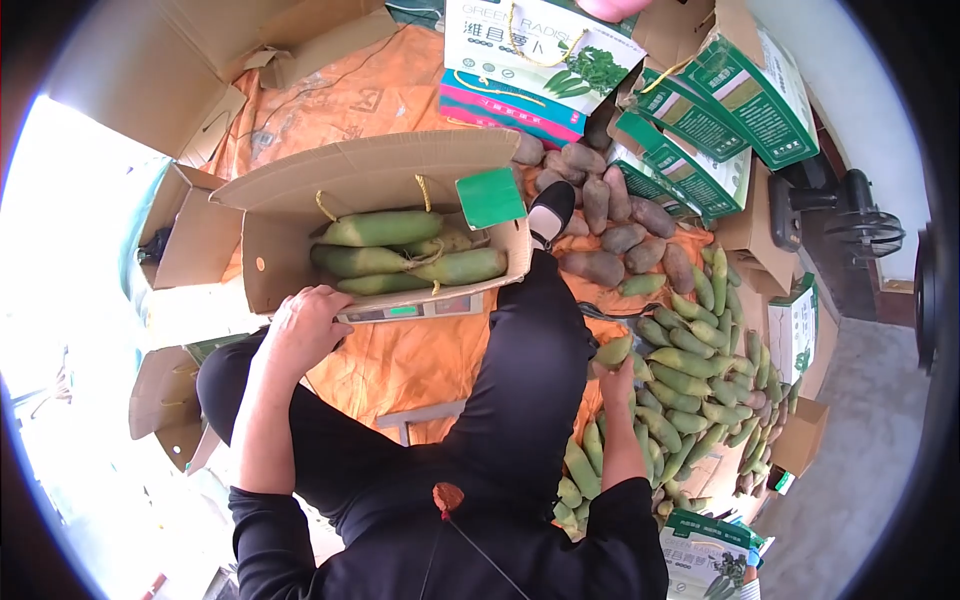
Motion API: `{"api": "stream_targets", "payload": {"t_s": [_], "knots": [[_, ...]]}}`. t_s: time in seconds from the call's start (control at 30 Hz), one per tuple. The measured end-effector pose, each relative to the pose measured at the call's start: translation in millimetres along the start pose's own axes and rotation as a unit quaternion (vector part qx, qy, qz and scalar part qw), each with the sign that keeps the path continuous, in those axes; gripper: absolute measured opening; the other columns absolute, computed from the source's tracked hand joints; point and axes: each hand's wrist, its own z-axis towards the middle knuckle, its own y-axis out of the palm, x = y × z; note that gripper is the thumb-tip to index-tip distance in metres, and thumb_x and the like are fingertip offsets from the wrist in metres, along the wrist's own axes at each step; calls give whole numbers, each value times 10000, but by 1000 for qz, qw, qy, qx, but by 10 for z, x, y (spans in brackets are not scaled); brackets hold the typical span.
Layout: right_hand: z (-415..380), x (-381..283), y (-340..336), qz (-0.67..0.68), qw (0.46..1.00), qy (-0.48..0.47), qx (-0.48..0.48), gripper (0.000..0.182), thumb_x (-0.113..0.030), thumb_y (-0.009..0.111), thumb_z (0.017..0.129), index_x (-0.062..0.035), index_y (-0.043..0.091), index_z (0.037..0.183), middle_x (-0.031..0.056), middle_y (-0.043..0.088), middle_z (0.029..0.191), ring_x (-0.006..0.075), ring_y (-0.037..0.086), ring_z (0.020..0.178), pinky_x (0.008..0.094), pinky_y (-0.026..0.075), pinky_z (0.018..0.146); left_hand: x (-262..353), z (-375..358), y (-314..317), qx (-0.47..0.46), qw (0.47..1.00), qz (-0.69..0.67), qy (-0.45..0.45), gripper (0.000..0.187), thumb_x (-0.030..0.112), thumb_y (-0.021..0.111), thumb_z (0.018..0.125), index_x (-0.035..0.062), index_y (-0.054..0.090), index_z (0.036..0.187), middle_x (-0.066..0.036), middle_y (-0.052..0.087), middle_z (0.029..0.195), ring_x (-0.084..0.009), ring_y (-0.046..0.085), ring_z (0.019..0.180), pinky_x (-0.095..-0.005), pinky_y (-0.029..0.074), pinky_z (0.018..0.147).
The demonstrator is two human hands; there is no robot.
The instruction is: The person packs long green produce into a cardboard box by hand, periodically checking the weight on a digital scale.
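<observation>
My left hand (308,325) rests on the near left edge of an open cardboard box (350,170), its fingers closed over the rim. Inside the box lie several long green radishes (384,229), between two yellow rope handles. The box sits on a scale (408,312) with a lit green display. At the right, my right hand (614,372) is wrapped round a green radish (613,351), beside a large pile of green radishes (690,363).
Reddish-brown roots (596,203) lie beyond my foot on an orange sheet (345,75). Printed radish cartons (545,45) stand at the back, with green cartons (765,100) at the right. A black fan (865,225) is at the far right. Another carton (700,560) stands near my right elbow.
</observation>
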Motion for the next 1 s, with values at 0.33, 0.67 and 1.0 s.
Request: {"api": "stream_targets", "payload": {"t_s": [0.33,0.67,1.0], "knots": [[-554,-2612,-555,380,896,-230,13,544,42,674,820,2,409,1293,93,531,1219,177,536,1120,334,449,950,-9,-79,-11,11,999,9,29,312,100,690,757,30,680,1061,-147,651,1027,-337,598,1009,-422,474,912],[-926,-3969,177,474,801,-281,-233,579,86,720,765,-21,426,1253,81,560,1146,184,591,1069,344,513,929,83,-186,-107,30,998,-13,51,382,67,678,756,22,645,1134,-154,653,1043,-331,615,994,-419,489,865],[-1231,-4092,690,218,868,-37,-444,412,-128,701,868,1,513,1212,102,611,1138,162,604,997,299,516,786,132,-257,-201,19,995,-64,73,345,128,702,785,8,628,1100,-172,644,1017,-366,609,978,-429,489,856]]}}
